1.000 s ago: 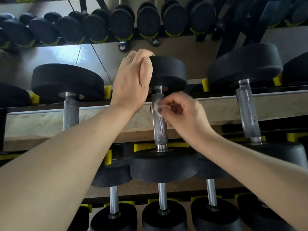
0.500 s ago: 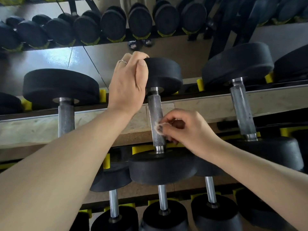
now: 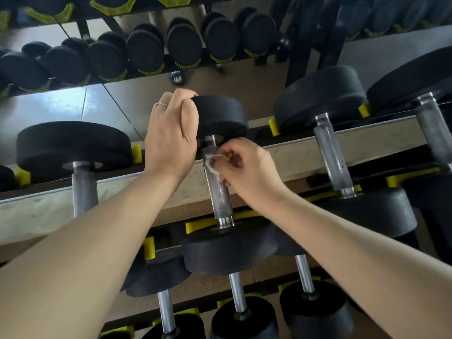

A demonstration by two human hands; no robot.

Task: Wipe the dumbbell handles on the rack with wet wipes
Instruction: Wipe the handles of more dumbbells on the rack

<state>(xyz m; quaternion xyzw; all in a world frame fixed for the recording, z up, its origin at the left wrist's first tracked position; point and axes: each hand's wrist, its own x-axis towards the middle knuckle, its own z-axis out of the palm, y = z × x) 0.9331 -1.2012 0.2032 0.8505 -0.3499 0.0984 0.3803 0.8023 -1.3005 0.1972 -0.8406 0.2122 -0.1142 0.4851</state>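
A black dumbbell lies on the top row of the rack, its knurled steel handle (image 3: 217, 194) running toward me between two round heads. My left hand (image 3: 168, 140) grips the rim of the far head (image 3: 222, 116). My right hand (image 3: 247, 172) pinches a small white wet wipe (image 3: 212, 160) against the upper end of the handle, just below the far head. The near head (image 3: 227, 250) sits below my right wrist. Most of the wipe is hidden in my fingers.
More dumbbells flank it on the same row: one at the left (image 3: 83, 187), two at the right (image 3: 332, 157). A lower row of smaller dumbbells (image 3: 237, 297) sits beneath. A mirror behind reflects another rack (image 3: 171, 45). Yellow cradles (image 3: 274, 126) hold the heads.
My right hand slid the wipe down the handle toward the near head, then back up to just under the far head. My left hand stayed on the far head.
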